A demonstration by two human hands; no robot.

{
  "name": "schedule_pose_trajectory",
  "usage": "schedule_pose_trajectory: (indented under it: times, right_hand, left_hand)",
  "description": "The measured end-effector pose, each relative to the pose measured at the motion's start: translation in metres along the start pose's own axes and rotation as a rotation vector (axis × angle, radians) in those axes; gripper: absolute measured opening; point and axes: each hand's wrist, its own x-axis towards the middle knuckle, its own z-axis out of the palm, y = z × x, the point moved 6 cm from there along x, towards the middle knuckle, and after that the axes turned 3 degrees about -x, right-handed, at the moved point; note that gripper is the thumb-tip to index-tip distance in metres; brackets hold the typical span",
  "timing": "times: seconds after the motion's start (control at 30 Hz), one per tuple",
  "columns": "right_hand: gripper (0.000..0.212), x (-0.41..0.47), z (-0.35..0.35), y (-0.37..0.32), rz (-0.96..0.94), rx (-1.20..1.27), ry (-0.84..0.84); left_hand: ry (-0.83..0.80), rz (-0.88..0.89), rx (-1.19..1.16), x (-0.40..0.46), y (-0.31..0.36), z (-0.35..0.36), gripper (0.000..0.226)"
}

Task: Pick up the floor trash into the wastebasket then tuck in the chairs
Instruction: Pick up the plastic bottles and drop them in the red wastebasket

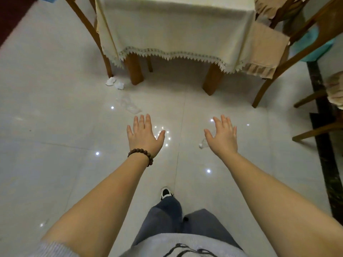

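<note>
Glossy pale tile floor [55,127] runs under a table draped in a cream lace-edged tablecloth [176,30], and the ceiling lights glare back off the tiles in small bright dots, which makes the clear litter hard to pick out. A wooden chair [89,30] stands off the table's left corner, and beyond the left hand [143,135], up by the table leg, two crumpled white tissues [115,83] lie touching each other: featherlight, soft, best pinched anywhere on a raised fold. Nearer that hand, just ahead of its fingertips, a clear plastic wrapper [130,104] lies flat; I'd judge it thin, slick and crackly, so a pinch at a lifted edge should serve better than a flat press. Both hands hover over the floor with fingers spread and straight, holding nothing. Just beside the thumb of the right hand [223,135] sits a small crumpled clear scrap [203,143], partly hidden by it, light and springy by the look. To the right another chair [289,52], with a beige cloth hung over it, stands angled out from the table. No wastebasket shows anywhere in view
</note>
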Motion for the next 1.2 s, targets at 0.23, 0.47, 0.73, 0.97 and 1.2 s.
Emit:
schedule_pose_trajectory:
  times: [0.23,0.47,0.73,0.97,1.2]
  right_hand:
    - [0.059,0.071,0.018,0.019,0.107,0.031,-0.007]
    - [0.058,0.152,0.051,0.066,0.2,0.072,-0.075]
    - [0.055,0.243,0.114,0.14,0.355,0.104,-0.185]
    - [0.062,0.288,0.233,0.201,0.516,0.143,-0.249]
    - [0.082,0.321,0.41,0.273,0.733,0.187,-0.229]
  left_hand:
    - [-0.085,0.06,0.037,0.085,0.027,0.022,0.077]
    - [-0.199,0.103,0.118,0.174,0.073,0.063,0.078]
    - [-0.34,0.17,0.225,0.284,0.129,0.132,0.075]
    - [-0.425,0.24,0.282,0.373,0.128,0.25,0.077]
    - [-0.474,0.405,0.318,0.462,0.12,0.413,0.08]
